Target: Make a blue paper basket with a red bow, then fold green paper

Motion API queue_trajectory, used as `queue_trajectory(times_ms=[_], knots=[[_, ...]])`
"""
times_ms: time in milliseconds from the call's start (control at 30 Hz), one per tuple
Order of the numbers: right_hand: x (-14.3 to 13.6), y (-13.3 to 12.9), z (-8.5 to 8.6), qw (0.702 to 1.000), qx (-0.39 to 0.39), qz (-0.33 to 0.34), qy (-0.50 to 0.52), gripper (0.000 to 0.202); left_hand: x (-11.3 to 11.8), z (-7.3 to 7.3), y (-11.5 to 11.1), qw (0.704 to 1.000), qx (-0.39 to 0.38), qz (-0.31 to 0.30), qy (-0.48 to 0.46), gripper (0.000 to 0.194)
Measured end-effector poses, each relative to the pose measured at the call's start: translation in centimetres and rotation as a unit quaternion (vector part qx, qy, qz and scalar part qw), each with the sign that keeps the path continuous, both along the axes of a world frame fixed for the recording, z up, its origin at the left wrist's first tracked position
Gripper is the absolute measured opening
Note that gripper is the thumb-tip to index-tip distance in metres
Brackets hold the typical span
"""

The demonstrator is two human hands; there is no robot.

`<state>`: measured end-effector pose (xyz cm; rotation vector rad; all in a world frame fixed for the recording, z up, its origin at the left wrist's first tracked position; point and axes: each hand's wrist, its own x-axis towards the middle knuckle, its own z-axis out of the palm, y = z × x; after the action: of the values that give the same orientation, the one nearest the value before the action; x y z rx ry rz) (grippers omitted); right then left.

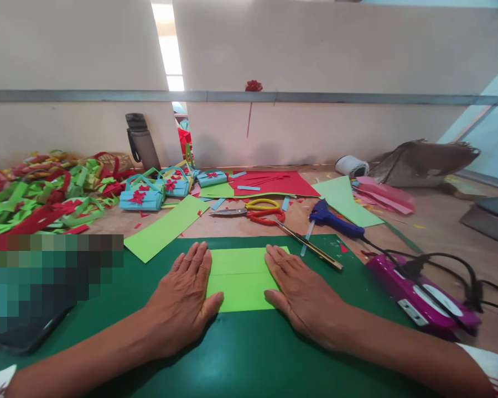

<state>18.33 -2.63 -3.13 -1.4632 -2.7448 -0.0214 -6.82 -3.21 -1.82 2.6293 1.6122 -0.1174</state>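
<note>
A light green paper [243,282] lies on the dark green mat [240,354], with a horizontal line or edge across it. My left hand [186,298] rests flat along its left side, fingers extended and pointing away from me, thumb on the paper. On the right side lies my right hand [302,293], also flat, its fingertips and thumb on the paper. Both hands cover the paper's side edges. Neither hand grips anything. Beyond my left hand, a light green strip [166,226] lies partly over the mat's far edge.
Scissors [249,212], a metal-tipped stick [315,249] and a blue glue gun [336,218] lie beyond the paper. At the right is a purple power strip [423,298] with black cables. Small blue paper bags [141,200] and paper scraps [37,193] sit at the back left.
</note>
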Motion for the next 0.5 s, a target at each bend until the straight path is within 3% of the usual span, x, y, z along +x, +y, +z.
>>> queue_trajectory(times_ms=[200,367,433,500], knots=[[2.0,-0.4,-0.7,0.989,0.135,0.031,-0.044,0.051,-1.5,-0.3,-0.7,0.998,0.021,0.06,0.02,0.074],[3.1,0.2,0.3,0.977,0.204,0.058,-0.031,0.032,-2.2,0.0,-0.9,0.991,0.073,0.101,0.052,0.07],[3.0,0.4,1.1,0.978,0.194,0.064,-0.041,0.023,-2.0,0.7,-1.1,0.986,0.132,0.09,0.037,0.061],[2.4,0.5,1.9,0.977,0.188,0.087,-0.059,0.026,-1.1,1.4,-1.4,0.976,0.211,0.037,-0.021,0.05]])
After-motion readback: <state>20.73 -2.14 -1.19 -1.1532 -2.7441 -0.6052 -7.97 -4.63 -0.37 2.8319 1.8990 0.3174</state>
